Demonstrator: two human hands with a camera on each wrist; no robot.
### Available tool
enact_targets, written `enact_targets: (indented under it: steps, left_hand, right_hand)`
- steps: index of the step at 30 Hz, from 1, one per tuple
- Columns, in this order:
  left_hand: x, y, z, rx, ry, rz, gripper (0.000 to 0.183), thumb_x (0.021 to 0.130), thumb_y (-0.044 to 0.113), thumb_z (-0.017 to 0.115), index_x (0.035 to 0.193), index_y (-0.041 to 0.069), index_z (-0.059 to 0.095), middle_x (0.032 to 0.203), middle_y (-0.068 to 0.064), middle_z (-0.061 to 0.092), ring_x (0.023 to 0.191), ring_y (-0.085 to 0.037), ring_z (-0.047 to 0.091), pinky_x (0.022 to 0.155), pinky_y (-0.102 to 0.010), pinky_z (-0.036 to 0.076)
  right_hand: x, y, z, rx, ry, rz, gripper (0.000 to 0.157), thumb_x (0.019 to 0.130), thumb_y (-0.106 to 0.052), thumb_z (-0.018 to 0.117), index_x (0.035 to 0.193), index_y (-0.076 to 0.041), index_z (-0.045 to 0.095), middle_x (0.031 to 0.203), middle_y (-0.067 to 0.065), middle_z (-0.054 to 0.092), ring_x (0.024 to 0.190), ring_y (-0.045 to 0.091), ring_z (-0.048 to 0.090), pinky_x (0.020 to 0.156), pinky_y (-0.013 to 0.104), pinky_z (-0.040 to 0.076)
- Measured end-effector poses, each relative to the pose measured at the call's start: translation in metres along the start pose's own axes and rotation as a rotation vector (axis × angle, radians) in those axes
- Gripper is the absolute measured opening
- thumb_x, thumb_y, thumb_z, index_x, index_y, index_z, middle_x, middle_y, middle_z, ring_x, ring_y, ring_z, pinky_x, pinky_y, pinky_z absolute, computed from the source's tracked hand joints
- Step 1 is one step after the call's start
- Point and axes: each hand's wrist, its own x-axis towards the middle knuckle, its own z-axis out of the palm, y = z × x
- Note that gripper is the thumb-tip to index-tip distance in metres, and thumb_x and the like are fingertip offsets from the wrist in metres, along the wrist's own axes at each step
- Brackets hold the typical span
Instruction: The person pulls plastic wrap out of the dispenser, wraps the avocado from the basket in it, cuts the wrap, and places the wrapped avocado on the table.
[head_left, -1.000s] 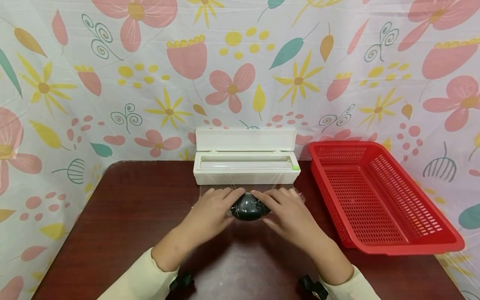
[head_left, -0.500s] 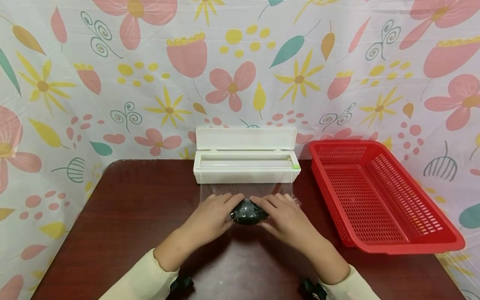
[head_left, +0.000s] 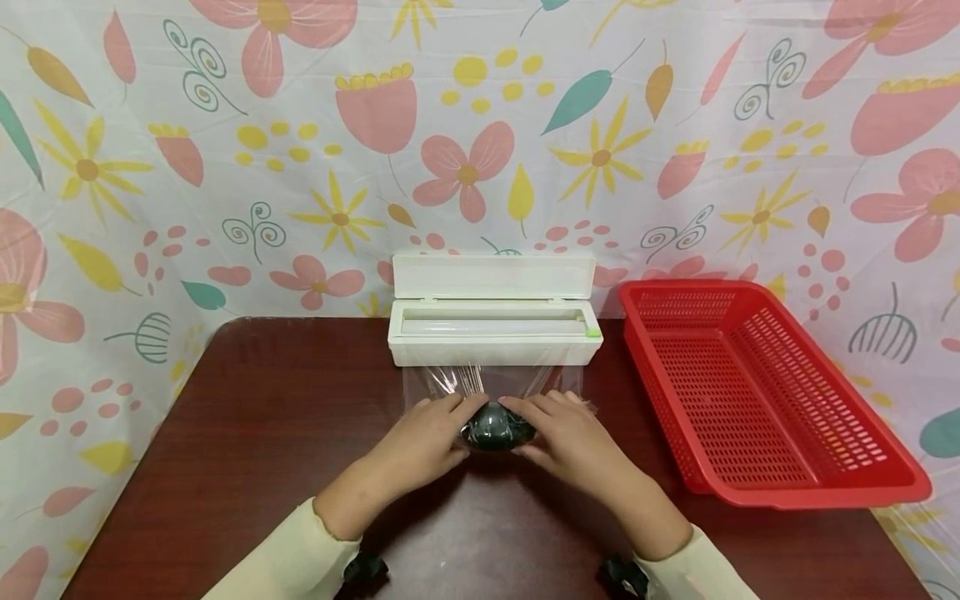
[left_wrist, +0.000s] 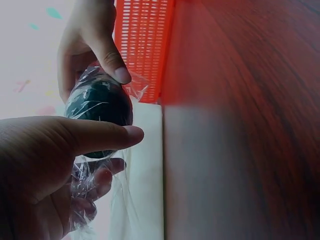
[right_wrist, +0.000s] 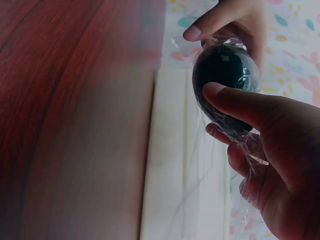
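A glossy, dark green, rounded thing (head_left: 493, 427) is wrapped in cling film, its ends covered by the hands. My left hand (head_left: 418, 437) grips one end, the thumb lying across it in the left wrist view. Around the other end curls my right hand (head_left: 576, 442), thumb pressed on the near side in the right wrist view. From the thing, a sheet of clear cling film (head_left: 491, 381) runs back to a white cling film dispenser (head_left: 495, 352), its lid up and a roll inside. Loose film bunches (left_wrist: 82, 182) over the left fingers.
A red perforated plastic basket (head_left: 821, 498) stands at the right, reaching past the table's edge. Brown wooden table (head_left: 247, 433) lies under the hands. Behind it hangs a flower-patterned cloth (head_left: 465, 92).
Both hands, with the wrapped green thing, have come slightly toward me, away from the dispenser. More of the film sheet shows between them, with bright creases. Dispenser and basket stay put.
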Motion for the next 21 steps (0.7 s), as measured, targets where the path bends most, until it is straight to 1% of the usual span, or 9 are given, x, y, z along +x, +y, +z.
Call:
enact_targets:
  steps: [5,8,12,16,21]
  left_hand:
    - [0.0,-0.002,0.007,0.058,0.001,-0.014,0.074,0.079,0.027,0.086,0.143,0.018,0.049,0.113,-0.004,0.07,0.102,-0.018,0.068,0.086,-0.038,0.051]
    - [0.0,-0.002,0.01,0.098,-0.008,-0.037,0.076,0.079,0.032,0.085,0.145,0.018,0.048,0.113,-0.003,0.07,0.105,-0.018,0.067,0.086,-0.038,0.048]
    - [0.0,0.001,0.012,0.128,-0.018,-0.076,0.084,0.079,0.04,0.085,0.149,0.016,0.046,0.115,-0.006,0.069,0.107,-0.022,0.067,0.09,-0.041,0.048]
    - [0.0,0.004,0.014,0.152,0.011,-0.102,0.092,0.076,0.047,0.086,0.152,0.016,0.043,0.122,-0.009,0.066,0.113,-0.03,0.064,0.098,-0.047,0.047]
    - [0.003,0.008,0.018,0.156,0.055,-0.079,0.093,0.076,0.049,0.085,0.152,0.018,0.042,0.134,-0.012,0.058,0.125,-0.031,0.057,0.108,-0.05,0.043]
  right_hand:
    - [0.001,0.003,0.005,0.033,-0.028,0.02,0.068,0.076,-0.034,0.088,0.136,-0.02,0.062,0.109,0.001,0.073,0.097,0.019,0.063,0.088,0.038,0.047]
    - [0.002,0.005,0.008,0.064,-0.051,0.044,0.067,0.076,-0.034,0.088,0.136,-0.021,0.062,0.109,0.0,0.072,0.098,0.018,0.063,0.089,0.038,0.047]
    - [0.003,0.008,0.011,0.111,-0.084,0.075,0.067,0.077,-0.034,0.088,0.137,-0.023,0.062,0.109,-0.001,0.072,0.098,0.016,0.062,0.089,0.038,0.047]
    - [0.004,0.011,0.012,0.163,-0.112,0.096,0.067,0.076,-0.032,0.088,0.137,-0.022,0.061,0.111,-0.003,0.073,0.099,0.016,0.063,0.088,0.039,0.047]
    - [0.006,0.014,0.011,0.236,-0.146,0.119,0.066,0.077,-0.031,0.087,0.137,-0.024,0.062,0.115,-0.007,0.073,0.097,0.015,0.061,0.088,0.038,0.046]
